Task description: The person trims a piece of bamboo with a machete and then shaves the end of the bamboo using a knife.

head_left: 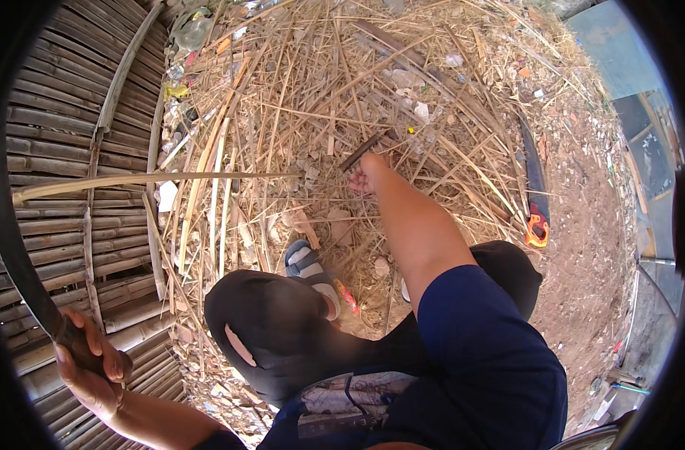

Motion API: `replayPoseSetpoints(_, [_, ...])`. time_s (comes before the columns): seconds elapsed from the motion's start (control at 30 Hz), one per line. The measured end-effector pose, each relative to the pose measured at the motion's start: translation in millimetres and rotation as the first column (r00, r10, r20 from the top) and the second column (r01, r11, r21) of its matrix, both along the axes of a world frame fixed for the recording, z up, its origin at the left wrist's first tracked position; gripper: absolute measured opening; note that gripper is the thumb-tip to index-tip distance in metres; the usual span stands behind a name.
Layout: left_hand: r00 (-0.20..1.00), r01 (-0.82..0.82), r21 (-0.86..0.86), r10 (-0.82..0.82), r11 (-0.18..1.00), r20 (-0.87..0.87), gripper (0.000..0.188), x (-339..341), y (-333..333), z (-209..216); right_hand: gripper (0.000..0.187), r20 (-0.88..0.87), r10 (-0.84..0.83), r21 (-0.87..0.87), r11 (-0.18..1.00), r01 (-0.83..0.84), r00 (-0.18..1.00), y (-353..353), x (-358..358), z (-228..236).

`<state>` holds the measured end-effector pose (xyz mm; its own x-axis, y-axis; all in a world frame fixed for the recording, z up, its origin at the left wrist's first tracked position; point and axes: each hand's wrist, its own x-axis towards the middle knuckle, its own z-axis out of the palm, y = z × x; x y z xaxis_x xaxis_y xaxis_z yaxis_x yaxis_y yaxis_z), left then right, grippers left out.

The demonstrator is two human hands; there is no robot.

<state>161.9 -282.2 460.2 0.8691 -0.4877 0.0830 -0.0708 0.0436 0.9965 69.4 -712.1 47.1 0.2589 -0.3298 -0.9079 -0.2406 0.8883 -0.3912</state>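
At the lower left my left hand point(95, 360) is wrapped round the handle of a machete point(8, 232). Its long dark blade looks curved and rises along the left rim of the view. My right hand point(365, 174) reaches down to the littered ground ahead, fingers curled in. Against it lies a short dark bar point(361, 152), which it appears to grip, though the palm side is hidden. A long pale bamboo strip point(162, 178) runs from near the blade toward the middle, stopping short of my right hand.
Split bamboo strips and straw point(312, 82) cover the ground. A hand saw point(536, 180) with an orange handle lies to the right, beside bare soil point(582, 255). A bamboo slat wall point(65, 165) stands close on the left. My sandalled foot point(308, 266) is beneath my knees; bluish panels point(616, 52) line the far right.
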Motion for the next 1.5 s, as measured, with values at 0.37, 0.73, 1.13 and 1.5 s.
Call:
replayPoseSetpoints(0.37, [0.997,-0.038,0.114,0.03,0.993,0.073,0.05,-3,-12,5,0.058,0.071,0.378,-0.308,0.889,-0.34,0.923,6,4,-19])
replayPoseSetpoints(0.73, [0.988,-0.087,0.198,0.059,0.976,0.146,0.046,-12,-6,10,0.026,-0.251,-0.043,-0.584,0.803,-0.116,0.967,-8,10,-25])
replayPoseSetpoints(1.13, [0.954,0.148,0.303,-0.217,0.941,0.207,0.038,-37,-36,34,0.033,0.038,0.082,-0.856,0.517,-0.01,0.996,-27,-87,280])
replayPoseSetpoints(1.5, [0.931,0.195,0.382,-0.293,0.904,0.219,0.042,-72,-41,33,0.041,-0.086,0.319,-0.984,-0.177,-0.03,0.944,43,-161,428])
